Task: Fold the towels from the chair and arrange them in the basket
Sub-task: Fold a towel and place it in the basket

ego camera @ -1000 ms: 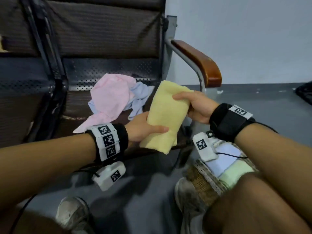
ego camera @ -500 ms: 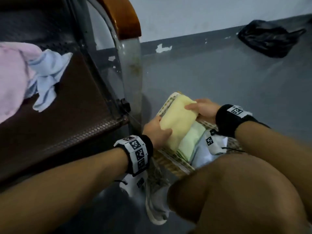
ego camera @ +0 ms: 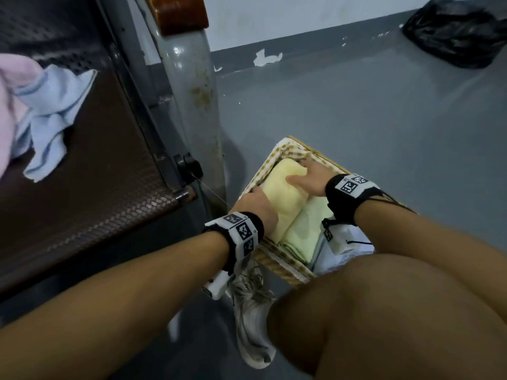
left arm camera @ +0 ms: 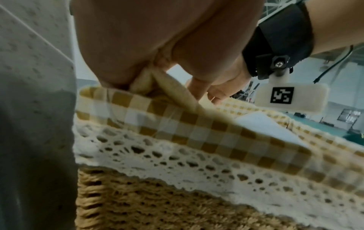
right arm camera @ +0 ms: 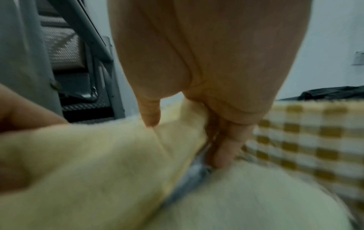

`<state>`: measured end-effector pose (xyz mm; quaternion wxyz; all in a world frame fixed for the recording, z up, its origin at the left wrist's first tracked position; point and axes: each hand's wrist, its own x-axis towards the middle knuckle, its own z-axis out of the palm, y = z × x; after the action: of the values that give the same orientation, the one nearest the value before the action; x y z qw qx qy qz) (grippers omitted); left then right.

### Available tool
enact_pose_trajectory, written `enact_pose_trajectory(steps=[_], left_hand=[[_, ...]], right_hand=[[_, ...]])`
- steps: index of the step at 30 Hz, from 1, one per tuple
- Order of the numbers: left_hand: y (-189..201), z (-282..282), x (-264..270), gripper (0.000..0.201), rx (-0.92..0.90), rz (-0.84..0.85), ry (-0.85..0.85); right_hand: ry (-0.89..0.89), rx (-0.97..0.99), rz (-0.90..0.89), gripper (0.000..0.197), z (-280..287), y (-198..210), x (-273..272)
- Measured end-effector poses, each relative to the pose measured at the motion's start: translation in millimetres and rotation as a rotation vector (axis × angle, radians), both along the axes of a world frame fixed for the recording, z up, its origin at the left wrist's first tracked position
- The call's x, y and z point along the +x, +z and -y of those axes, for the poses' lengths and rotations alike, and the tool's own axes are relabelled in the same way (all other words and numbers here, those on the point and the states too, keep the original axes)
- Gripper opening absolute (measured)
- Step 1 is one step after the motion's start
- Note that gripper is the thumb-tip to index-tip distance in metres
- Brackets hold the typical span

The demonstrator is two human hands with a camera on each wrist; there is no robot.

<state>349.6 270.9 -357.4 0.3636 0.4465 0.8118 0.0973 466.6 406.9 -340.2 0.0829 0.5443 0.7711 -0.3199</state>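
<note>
Yellow towel (ego camera: 285,193) is folded into a thick, soft roll and sits in the basket (ego camera: 277,260), tight against its left wall, right beside a pale green towel (ego camera: 304,229). Left hand (ego camera: 256,208) grips its near end, right hand (ego camera: 312,179) pinches the far end, thumb on top.

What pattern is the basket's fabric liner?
The liner is a yellow-brown and white check, clearest in the left wrist view.
</note>
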Motion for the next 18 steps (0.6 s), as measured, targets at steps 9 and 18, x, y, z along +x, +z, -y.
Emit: enact_pose_trajectory(steps=[9, 18], left_hand=[[105.5, 43.9, -80.3, 0.026, 0.289, -0.054, -0.179], [183.2, 173.9, -230.6, 0.014, 0.353, -0.217, 0.068]], right_hand=[[0.432, -0.003, 0.062, 0.033, 48.2, 110.8, -83.2], [0.590, -0.203, -0.211, 0.018, 159.6, 185.9, -248.1]])
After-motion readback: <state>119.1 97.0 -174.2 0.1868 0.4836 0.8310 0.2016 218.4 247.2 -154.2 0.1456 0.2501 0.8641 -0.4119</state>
